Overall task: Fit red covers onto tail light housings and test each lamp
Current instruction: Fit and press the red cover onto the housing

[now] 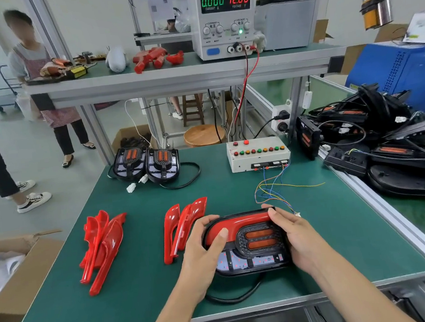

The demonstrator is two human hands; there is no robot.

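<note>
Head view: a tail light housing (248, 245) lies flat at the near centre of the green bench (145, 284), with a red cover (238, 223) seated along its far edge. The housing is gripped at its left end by the left hand (202, 255), fingers curled over the far rim and thumb pressed on the cover; its right end is held by the right hand (295, 236), whose fingers (276, 213) bear down on the cover's far right corner. Small red points glow on the board in the near part of the housing. Loose red covers are stacked in two piles, one (103, 246) at the left and one (181, 228) just beside the left hand. Two uncovered housings (147, 164) sit at the far left of the bench, a tester box (257, 154) with coloured buttons at the far right, and a power supply (226, 16) on the shelf above. The cover looks like thin, glossy, rigid plastic, probably light and prone to scratching or cracking at its clips; it is best pressed evenly along its edges while the sturdier black housing is steadied by its ends.
</note>
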